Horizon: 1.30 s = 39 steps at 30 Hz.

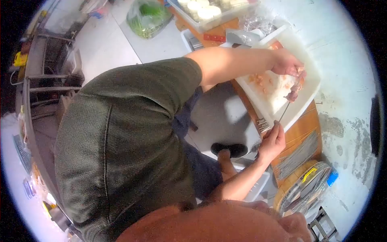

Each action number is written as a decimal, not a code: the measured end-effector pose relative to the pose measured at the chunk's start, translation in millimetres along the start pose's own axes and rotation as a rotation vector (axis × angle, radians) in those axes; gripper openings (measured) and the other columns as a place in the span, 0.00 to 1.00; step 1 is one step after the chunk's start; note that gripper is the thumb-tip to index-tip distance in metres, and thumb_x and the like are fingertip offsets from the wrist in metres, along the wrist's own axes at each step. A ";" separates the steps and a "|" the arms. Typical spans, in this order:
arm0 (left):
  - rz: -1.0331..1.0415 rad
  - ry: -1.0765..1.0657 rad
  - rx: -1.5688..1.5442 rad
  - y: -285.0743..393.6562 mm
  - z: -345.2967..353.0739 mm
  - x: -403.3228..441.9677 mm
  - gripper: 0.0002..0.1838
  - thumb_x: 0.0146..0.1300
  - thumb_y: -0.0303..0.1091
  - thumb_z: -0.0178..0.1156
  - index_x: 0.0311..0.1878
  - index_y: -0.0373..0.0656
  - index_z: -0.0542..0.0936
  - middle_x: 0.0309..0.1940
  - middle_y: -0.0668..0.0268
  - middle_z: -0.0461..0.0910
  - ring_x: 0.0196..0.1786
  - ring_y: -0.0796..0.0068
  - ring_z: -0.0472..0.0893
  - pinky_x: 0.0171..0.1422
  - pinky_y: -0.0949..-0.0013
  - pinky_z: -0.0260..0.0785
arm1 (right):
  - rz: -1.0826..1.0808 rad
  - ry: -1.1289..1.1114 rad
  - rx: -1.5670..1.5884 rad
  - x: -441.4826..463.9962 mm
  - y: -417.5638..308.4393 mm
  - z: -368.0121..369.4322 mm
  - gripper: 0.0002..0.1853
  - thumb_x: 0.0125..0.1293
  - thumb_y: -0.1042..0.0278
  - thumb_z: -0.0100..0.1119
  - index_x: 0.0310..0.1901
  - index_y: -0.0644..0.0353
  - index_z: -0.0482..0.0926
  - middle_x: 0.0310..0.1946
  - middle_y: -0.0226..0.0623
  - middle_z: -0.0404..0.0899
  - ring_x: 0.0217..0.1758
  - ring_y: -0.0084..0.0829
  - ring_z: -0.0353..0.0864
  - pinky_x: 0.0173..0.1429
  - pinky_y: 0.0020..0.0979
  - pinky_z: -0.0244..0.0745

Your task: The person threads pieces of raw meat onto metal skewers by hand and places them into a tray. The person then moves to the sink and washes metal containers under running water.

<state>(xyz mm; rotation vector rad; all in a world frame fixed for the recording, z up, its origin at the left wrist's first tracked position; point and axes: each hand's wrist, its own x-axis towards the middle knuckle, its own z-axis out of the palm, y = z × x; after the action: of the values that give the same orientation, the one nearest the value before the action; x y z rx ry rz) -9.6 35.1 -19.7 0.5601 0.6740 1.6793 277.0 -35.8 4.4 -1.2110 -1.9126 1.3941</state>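
Note:
My left hand (286,63) is closed around pieces of raw meat (293,93) over a white plastic tub (311,86). My right hand (272,142), lower down near the tub's front corner, grips the end of a thin skewer (285,111). The skewer's far end reaches the meat below my left fingers; its tip is hidden. Small pinkish scraps (262,80) lie inside the tub, beside a pale surface. A short bundle of thin sticks (264,125) rests by the tub's near edge, close to my right hand.
Many loose skewers (298,153) lie on the wooden board, with a round wooden-rimmed item (298,187) beyond them. A red-handled cleaver (214,37) lies beside the tub. Farther off are a tray of pale round items (225,16) and a bag of greens (148,19).

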 end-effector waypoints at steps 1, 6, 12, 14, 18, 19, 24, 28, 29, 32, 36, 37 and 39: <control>0.007 -0.045 0.129 5.8 -2.4 -5.7 0.06 0.67 0.24 0.54 0.42 0.29 0.76 0.42 0.52 0.80 0.46 0.63 0.81 0.53 0.68 0.74 | 0.006 0.001 0.011 0.5 1.4 -1.1 0.13 0.73 0.66 0.53 0.47 0.68 0.82 0.22 0.23 0.70 0.23 0.14 0.63 0.26 0.19 0.58; 0.021 -0.249 0.242 -0.3 -19.1 6.2 0.08 0.69 0.27 0.54 0.41 0.29 0.76 0.46 0.50 0.79 0.54 0.61 0.79 0.60 0.67 0.70 | -0.015 -0.005 -0.005 3.9 8.4 -3.7 0.14 0.73 0.67 0.53 0.47 0.69 0.82 0.25 0.25 0.73 0.26 0.15 0.66 0.30 0.19 0.62; -0.074 -0.307 0.253 1.1 -19.8 7.8 0.13 0.72 0.31 0.50 0.39 0.28 0.76 0.50 0.47 0.77 0.56 0.57 0.78 0.65 0.62 0.68 | 0.009 -0.015 0.015 5.6 8.1 -0.6 0.14 0.73 0.67 0.53 0.49 0.68 0.82 0.24 0.25 0.73 0.26 0.15 0.66 0.30 0.19 0.63; -0.037 -0.341 0.183 -12.8 -35.3 21.4 0.13 0.72 0.31 0.49 0.39 0.28 0.75 0.50 0.46 0.76 0.56 0.56 0.78 0.65 0.61 0.69 | -0.015 -0.009 -0.025 6.6 8.9 1.9 0.14 0.72 0.67 0.53 0.48 0.68 0.82 0.23 0.25 0.73 0.26 0.15 0.66 0.29 0.19 0.63; -0.072 -0.198 -0.077 -9.1 -26.4 12.6 0.12 0.71 0.30 0.50 0.38 0.28 0.74 0.49 0.47 0.77 0.54 0.54 0.80 0.62 0.60 0.72 | 0.007 -0.008 0.034 2.8 1.1 5.2 0.13 0.72 0.67 0.54 0.48 0.65 0.83 0.19 0.21 0.66 0.21 0.13 0.62 0.25 0.18 0.56; -0.059 -0.037 -0.104 -0.9 -10.9 4.5 0.11 0.71 0.29 0.50 0.38 0.28 0.74 0.48 0.47 0.77 0.53 0.54 0.81 0.61 0.60 0.73 | 0.014 -0.011 0.064 2.4 1.4 5.6 0.13 0.72 0.67 0.53 0.48 0.65 0.83 0.19 0.21 0.66 0.21 0.13 0.62 0.25 0.18 0.56; 0.030 -0.007 -0.047 1.1 -14.6 14.1 0.09 0.69 0.28 0.52 0.37 0.29 0.74 0.45 0.46 0.79 0.50 0.55 0.83 0.58 0.60 0.74 | 0.016 -0.030 0.102 -0.9 0.3 4.4 0.13 0.73 0.68 0.53 0.48 0.67 0.82 0.22 0.23 0.71 0.21 0.13 0.63 0.24 0.18 0.55; 0.317 -0.078 0.608 9.1 -4.3 -12.7 0.11 0.69 0.29 0.52 0.41 0.27 0.74 0.48 0.44 0.78 0.51 0.54 0.82 0.58 0.60 0.74 | 0.022 -0.053 0.135 -1.5 1.6 4.5 0.12 0.73 0.68 0.54 0.48 0.67 0.82 0.22 0.22 0.71 0.21 0.12 0.62 0.24 0.18 0.55; 0.286 -0.057 0.559 8.2 -5.0 -9.4 0.11 0.69 0.29 0.52 0.42 0.26 0.73 0.49 0.44 0.78 0.52 0.54 0.82 0.58 0.60 0.75 | 0.026 -0.053 0.141 -1.5 2.9 4.7 0.12 0.73 0.68 0.54 0.48 0.67 0.82 0.22 0.22 0.72 0.21 0.12 0.62 0.24 0.18 0.54; 0.026 0.105 -0.071 1.3 -5.7 9.2 0.12 0.70 0.29 0.52 0.44 0.25 0.73 0.51 0.42 0.76 0.54 0.52 0.81 0.57 0.59 0.75 | 0.027 -0.058 0.144 -1.5 2.3 4.8 0.12 0.73 0.68 0.54 0.47 0.67 0.82 0.23 0.22 0.72 0.21 0.12 0.62 0.24 0.17 0.54; 0.022 0.099 -0.084 2.5 -3.6 6.6 0.12 0.69 0.29 0.52 0.44 0.24 0.73 0.51 0.41 0.76 0.55 0.51 0.80 0.58 0.57 0.76 | 0.017 -0.069 0.128 -1.1 2.9 4.1 0.13 0.72 0.68 0.54 0.47 0.68 0.82 0.24 0.23 0.73 0.21 0.12 0.62 0.24 0.17 0.55; 0.003 0.071 -0.095 3.7 -7.6 9.2 0.12 0.69 0.28 0.52 0.44 0.24 0.73 0.50 0.41 0.77 0.54 0.51 0.80 0.58 0.57 0.76 | 0.014 -0.069 0.112 -0.9 3.4 3.7 0.13 0.72 0.68 0.54 0.47 0.69 0.82 0.24 0.24 0.73 0.22 0.12 0.63 0.25 0.17 0.56; 0.002 0.089 -0.094 8.0 0.6 2.6 0.13 0.68 0.28 0.52 0.45 0.24 0.72 0.50 0.42 0.77 0.54 0.51 0.80 0.59 0.56 0.76 | 0.008 -0.069 0.081 0.1 4.8 2.4 0.13 0.72 0.68 0.54 0.47 0.69 0.82 0.24 0.24 0.73 0.23 0.13 0.64 0.26 0.18 0.59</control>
<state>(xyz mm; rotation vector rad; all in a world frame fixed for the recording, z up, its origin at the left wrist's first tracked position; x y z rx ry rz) -15.4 36.5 -13.7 0.4223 0.6546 1.7363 277.0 -36.4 -1.0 -1.1476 -1.8800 1.5206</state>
